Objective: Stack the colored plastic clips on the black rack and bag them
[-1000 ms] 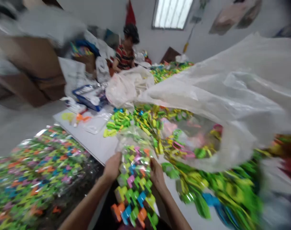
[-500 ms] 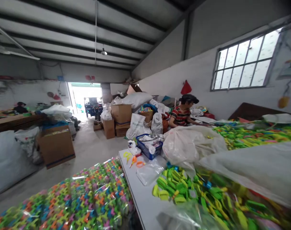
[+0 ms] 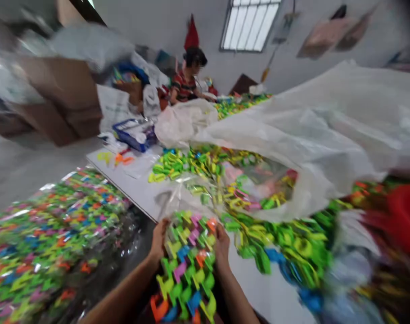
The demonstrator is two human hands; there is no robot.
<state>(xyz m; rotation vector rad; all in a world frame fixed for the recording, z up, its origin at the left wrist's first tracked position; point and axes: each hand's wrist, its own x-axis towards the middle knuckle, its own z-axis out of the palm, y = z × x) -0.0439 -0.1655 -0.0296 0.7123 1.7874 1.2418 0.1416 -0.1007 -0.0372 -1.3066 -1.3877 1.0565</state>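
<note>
A clear plastic bag (image 3: 186, 265) full of small green, yellow, pink, blue and orange plastic pieces is between my two hands, at the front edge of the white table. My left hand (image 3: 160, 238) grips its left side near the top. On the opposite side my right hand (image 3: 221, 243) is closed on the bag's upper edge. The bag's loose, see-through mouth (image 3: 187, 195) spreads forward over the table. Fingertips of both hands are partly hidden and blurred. Green and yellow plastic pieces (image 3: 173, 164) lie heaped just beyond the bag.
Filled clear bags (image 3: 56, 225) lie at the left below the white table (image 3: 147, 191). A blue basket (image 3: 133, 135) and orange scissors (image 3: 123, 159) rest on its far left. White sacking (image 3: 292, 121) covers the right side, near a red tub (image 3: 405, 216). A person (image 3: 187, 78) sits behind.
The view has swung right and down. Both hands, out of sight before, now show with the filled bag held between them.
</note>
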